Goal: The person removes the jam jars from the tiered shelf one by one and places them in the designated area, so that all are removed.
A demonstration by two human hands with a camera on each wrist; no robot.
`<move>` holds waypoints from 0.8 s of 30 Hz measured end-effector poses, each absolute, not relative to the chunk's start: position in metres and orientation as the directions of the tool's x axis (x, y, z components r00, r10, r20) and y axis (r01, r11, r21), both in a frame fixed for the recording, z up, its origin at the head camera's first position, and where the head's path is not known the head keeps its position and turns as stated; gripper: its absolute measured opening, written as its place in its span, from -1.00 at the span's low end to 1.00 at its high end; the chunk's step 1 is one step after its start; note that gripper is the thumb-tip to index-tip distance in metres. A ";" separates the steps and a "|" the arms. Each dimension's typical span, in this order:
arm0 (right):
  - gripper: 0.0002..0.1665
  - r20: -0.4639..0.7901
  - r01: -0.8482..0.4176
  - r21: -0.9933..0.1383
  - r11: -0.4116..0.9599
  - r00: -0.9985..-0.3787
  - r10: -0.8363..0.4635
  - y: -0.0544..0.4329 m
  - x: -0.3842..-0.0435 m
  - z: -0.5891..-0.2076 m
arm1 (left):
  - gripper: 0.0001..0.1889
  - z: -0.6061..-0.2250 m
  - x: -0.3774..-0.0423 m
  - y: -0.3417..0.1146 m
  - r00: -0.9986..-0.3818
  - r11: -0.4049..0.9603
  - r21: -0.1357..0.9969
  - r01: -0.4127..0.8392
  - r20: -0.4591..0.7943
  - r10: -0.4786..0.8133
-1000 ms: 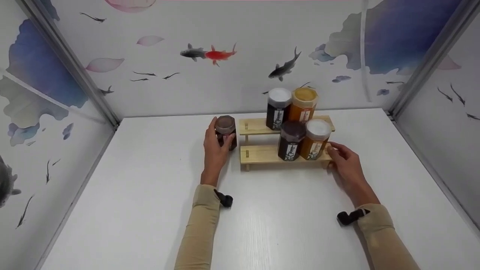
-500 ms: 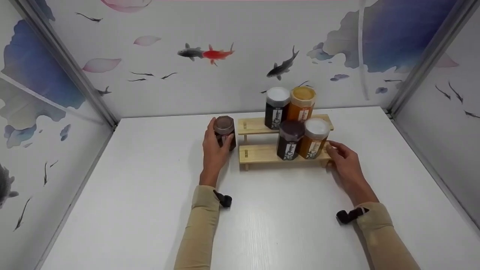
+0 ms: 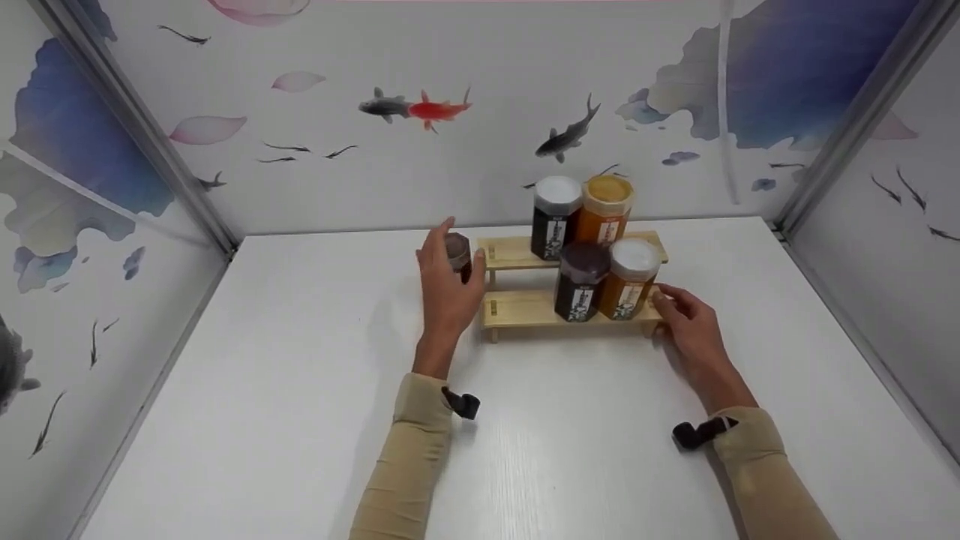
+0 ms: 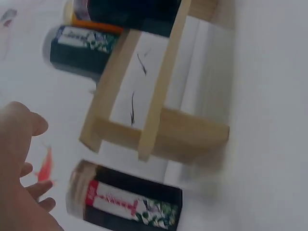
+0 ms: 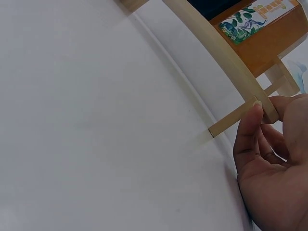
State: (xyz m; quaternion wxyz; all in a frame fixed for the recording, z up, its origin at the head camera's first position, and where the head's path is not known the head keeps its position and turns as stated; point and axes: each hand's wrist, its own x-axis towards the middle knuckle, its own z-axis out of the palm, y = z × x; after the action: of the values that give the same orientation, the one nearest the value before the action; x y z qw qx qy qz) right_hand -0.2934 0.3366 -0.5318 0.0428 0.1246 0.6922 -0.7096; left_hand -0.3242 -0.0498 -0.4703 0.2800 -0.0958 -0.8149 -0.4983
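Observation:
My left hand (image 3: 452, 289) is raised by a dark jar (image 3: 459, 255) with a greyish lid, fingers spread and apart from it in the left wrist view. That jar (image 4: 130, 199) stands on the table left of a two-step wooden rack (image 3: 517, 309). At the rack's right end, my right hand (image 3: 696, 330) pinches the lower shelf's edge between thumb and fingers. On the lower step stand a dark jar (image 3: 581, 283) and an amber jar (image 3: 631, 281) with a white lid. The upper step bears a white-lidded dark jar (image 3: 556, 217) and a yellow-lidded amber jar (image 3: 607, 208).
The white table (image 3: 300, 390) reaches back to a wall (image 3: 480, 172) printed with fish and petals. Side panels (image 3: 892, 247) with metal corner posts stand at left and right. A small black camera is on each wrist.
My left hand has let go of the dark jar and lifted off it, shifting slightly right with its fingers spreading. My right hand keeps its place on the rack.

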 end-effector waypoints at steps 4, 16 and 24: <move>-0.15 -0.223 0.223 -0.975 -0.018 -0.967 0.120 0.336 -0.293 -0.532 | -0.50 -0.459 -0.308 -0.011 -0.781 0.422 0.703 0.573 0.625 0.020; -0.12 -0.221 0.225 -0.974 0.032 -0.969 0.115 0.334 -0.292 -0.531 | -0.14 -0.480 -0.283 0.039 -0.839 0.466 0.703 0.537 0.387 0.383; -0.18 -0.262 0.257 -0.965 -0.060 -0.960 0.100 0.336 -0.293 -0.529 | -0.25 -0.486 -0.279 0.052 -0.796 0.572 0.581 0.579 0.554 0.243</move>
State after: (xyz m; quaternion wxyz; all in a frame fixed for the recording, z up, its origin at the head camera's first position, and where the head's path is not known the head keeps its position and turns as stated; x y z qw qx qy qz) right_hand -0.2926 0.3355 -0.5285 0.0547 0.1307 0.6835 -0.7161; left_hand -0.2794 0.0518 -0.4858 0.2120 -0.2388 -0.8607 -0.3965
